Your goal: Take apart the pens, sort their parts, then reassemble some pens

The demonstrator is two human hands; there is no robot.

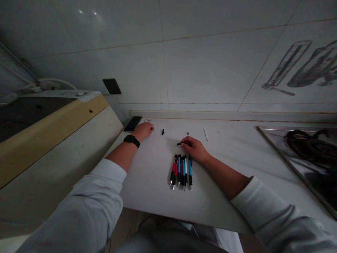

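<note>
My left hand, with a black watch on the wrist, is closed near the back edge of the counter beside a dark phone. What its fingers hold, if anything, is too small to make out. My right hand pinches a small black pen part, its tip pointing left. Just below that hand lies a row of click pens in red, blue and white with black grips, tips toward me. A short black piece rests between the hands. Beyond my right hand are a tiny metallic piece and a slim white tube.
A gas stove with a metal rim is set into the counter on the right. On the left stands a large pale cabinet with a yellowish edge. A tiled wall closes off the back, and a small clear bit lies near it.
</note>
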